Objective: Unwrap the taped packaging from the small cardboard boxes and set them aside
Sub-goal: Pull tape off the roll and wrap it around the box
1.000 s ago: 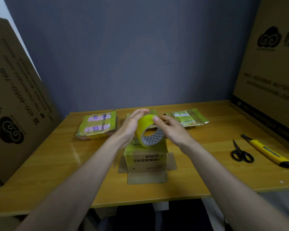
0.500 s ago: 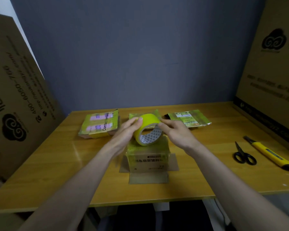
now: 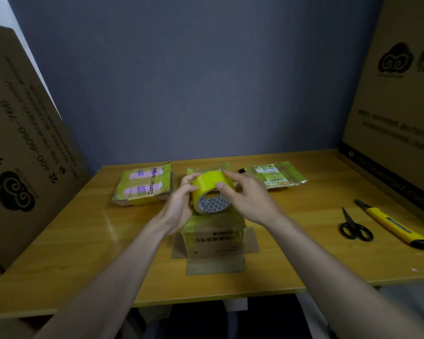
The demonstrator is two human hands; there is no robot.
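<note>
Both hands held a roll of yellow tape point(image 3: 209, 192) in the air just above a small box point(image 3: 214, 241) at the middle of the table point(image 3: 71, 241). The left hand point(image 3: 179, 204) cupped the roll from nine o'clock with its fingers curled round the rim, while the right hand point(image 3: 247, 194) gripped it from three o'clock, thumb pressed on the outer band as if feeling for the loose end. The box below sat with its flaps spread flat and yellow tape across its top. A taped packet point(image 3: 142, 185) lay at ten o'clock, another taped packet point(image 3: 274, 177) at one o'clock, and a third was mostly hidden behind the roll. Scissors point(image 3: 354, 227) and a yellow knife point(image 3: 393, 223) lay well apart at three o'clock. Judged from this, the roll was not itself part of the unwrapping, so the sensible course was to set it down clear of the box, then pick at a tape edge on the box with a fingernail, or fetch the knife and cut shallowly along the seam so the cardboard stayed whole.
</note>
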